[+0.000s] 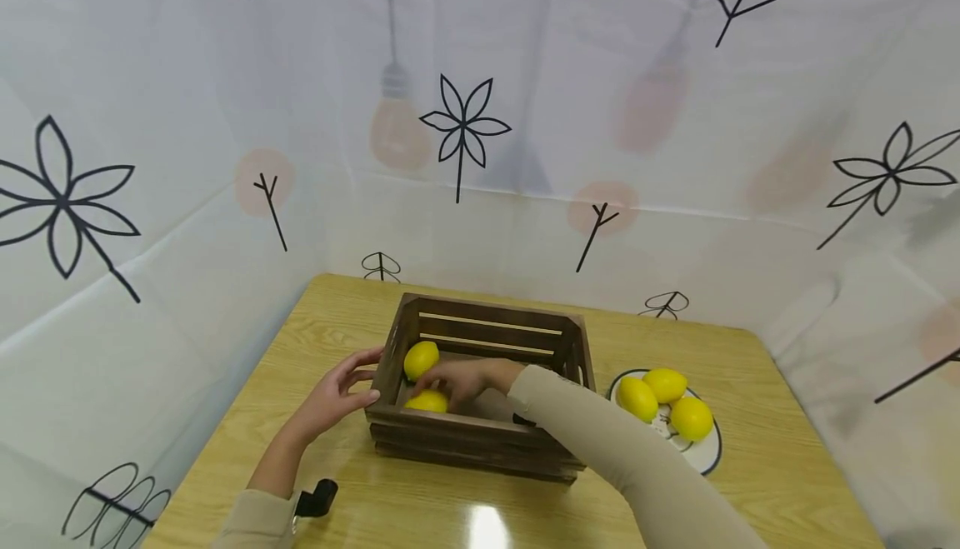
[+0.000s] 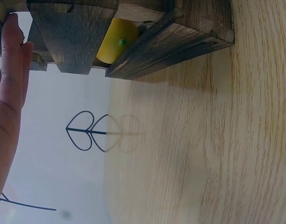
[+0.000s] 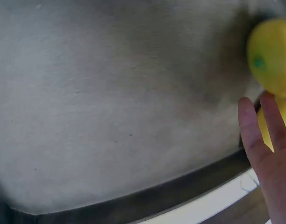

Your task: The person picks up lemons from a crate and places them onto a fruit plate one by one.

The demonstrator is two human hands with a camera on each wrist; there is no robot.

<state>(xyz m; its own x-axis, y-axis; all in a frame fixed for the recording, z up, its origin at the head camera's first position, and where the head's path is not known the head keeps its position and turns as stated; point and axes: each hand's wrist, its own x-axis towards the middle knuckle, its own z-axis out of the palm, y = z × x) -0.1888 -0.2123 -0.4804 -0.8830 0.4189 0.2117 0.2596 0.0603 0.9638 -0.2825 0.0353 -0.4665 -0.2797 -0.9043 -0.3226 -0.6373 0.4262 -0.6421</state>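
A dark wooden slatted crate [image 1: 480, 441] stands on the table. Inside, at its left end, lie two yellow lemons, one farther back [image 1: 422, 360] and one near the front wall [image 1: 427, 401]. My right hand [image 1: 457, 381] reaches into the crate beside them. In the right wrist view its fingers [image 3: 249, 123] are extended and spread, with one lemon [image 3: 274, 58] at the fingertips and the other [image 3: 284, 120] partly hidden behind them. My left hand [image 1: 341, 395] rests its fingers against the crate's left end. They look straight in the left wrist view.
Right of the crate, a white plate with a dark rim [image 1: 708, 459] bears three lemons [image 1: 666, 385]. The wooden table [image 1: 765, 449] meets a patterned white cloth [image 1: 480, 232] behind and at the sides. A black strap piece [image 1: 318, 497] sits at my left wrist.
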